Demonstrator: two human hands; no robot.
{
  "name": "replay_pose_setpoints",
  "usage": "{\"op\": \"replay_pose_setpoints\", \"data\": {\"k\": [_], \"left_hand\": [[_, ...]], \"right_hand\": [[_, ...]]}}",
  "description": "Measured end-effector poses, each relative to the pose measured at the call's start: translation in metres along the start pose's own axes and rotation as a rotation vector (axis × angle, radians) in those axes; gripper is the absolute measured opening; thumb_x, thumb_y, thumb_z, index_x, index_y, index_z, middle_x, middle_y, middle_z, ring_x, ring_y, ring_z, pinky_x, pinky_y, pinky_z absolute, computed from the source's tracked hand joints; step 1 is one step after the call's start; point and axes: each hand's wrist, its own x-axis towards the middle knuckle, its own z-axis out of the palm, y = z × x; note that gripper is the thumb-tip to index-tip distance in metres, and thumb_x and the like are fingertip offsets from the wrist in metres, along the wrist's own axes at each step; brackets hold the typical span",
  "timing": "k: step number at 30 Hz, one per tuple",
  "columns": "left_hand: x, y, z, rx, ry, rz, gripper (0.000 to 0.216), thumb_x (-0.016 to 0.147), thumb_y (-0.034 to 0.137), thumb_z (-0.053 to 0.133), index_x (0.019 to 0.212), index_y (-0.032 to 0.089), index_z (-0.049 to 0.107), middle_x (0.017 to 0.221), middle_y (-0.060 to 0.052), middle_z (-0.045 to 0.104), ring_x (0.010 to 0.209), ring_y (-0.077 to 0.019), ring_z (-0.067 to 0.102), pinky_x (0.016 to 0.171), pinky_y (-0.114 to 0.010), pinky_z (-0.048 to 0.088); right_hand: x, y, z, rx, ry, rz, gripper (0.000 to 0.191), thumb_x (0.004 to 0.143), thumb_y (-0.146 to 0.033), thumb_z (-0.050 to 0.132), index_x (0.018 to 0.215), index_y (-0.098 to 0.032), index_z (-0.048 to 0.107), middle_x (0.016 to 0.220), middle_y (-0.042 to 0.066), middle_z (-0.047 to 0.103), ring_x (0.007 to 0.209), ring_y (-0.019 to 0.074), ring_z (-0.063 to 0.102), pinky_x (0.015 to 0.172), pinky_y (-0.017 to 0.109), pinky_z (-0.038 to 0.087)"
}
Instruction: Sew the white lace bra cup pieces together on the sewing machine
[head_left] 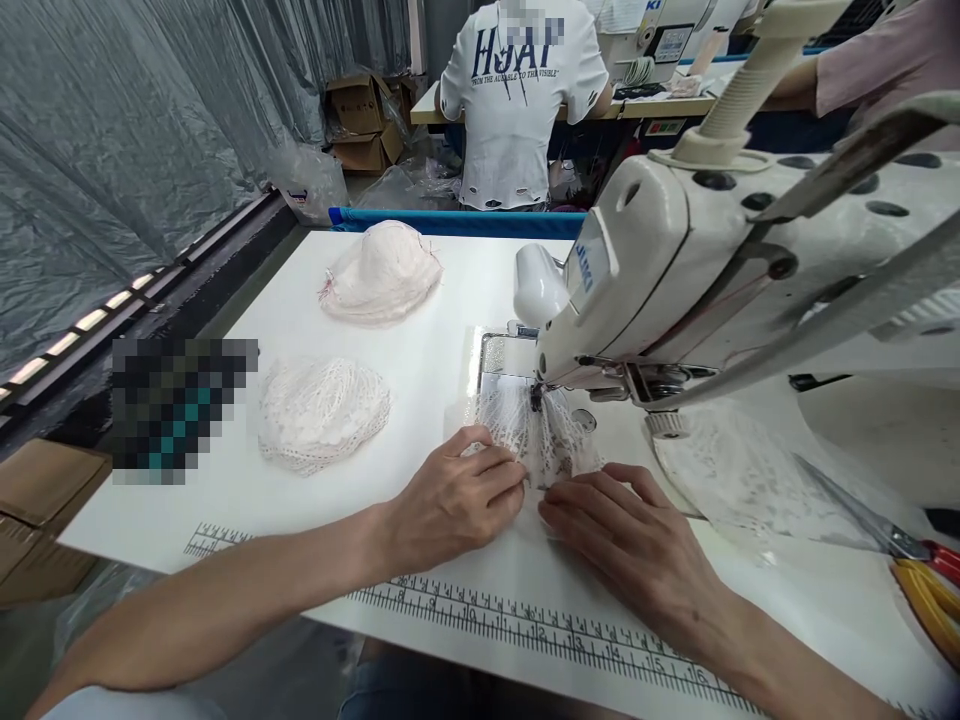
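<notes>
White lace fabric point(510, 418) lies gathered under the presser foot point(536, 396) of a white sewing machine point(645, 260). My left hand point(472, 485) is closed, its thumb and fingers pinching the lace's near left edge. From the right, my right hand point(622, 525) has its fingers together on the near right edge of the same lace, the fingertips bent down onto it. The part of the edge under my fingers is hidden. Both hands rest low over the white table point(420, 400), just in front of the needle area.
A pile of lace pieces point(322, 415) and a pale pink cup-shaped stack point(382, 270) lie on the left. More lace point(735, 470) and scissors point(919, 560) with red and yellow handles lie right. A printed ruler point(525, 625) runs along the front edge. A person point(517, 100) sits ahead.
</notes>
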Motion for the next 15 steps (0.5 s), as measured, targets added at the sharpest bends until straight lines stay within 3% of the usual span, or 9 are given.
{"op": "replay_pose_setpoints", "data": {"k": [5,15], "left_hand": [[0.0002,0.0021,-0.001,0.016,0.047,0.001,0.013,0.085,0.006,0.053,0.09,0.013,0.062,0.094,-0.002,0.068,0.092,-0.0135,0.06,0.088,-0.033,0.043],[-0.0038,0.0034,0.0009,0.019,-0.001,-0.001,0.018,0.088,0.009,0.049,0.101,0.016,0.06,0.103,-0.003,0.066,0.101,-0.015,0.058,0.092,-0.035,0.041]], "right_hand": [[0.0009,0.0001,-0.0016,-0.005,0.02,-0.013,0.019,0.089,-0.005,0.045,0.094,-0.016,0.06,0.087,0.006,0.068,0.083,0.0174,0.061,0.077,0.036,0.041],[0.0016,-0.0013,-0.0003,-0.041,0.019,-0.017,0.018,0.089,-0.006,0.046,0.088,-0.017,0.061,0.085,0.005,0.068,0.081,0.0172,0.061,0.076,0.036,0.041]]}}
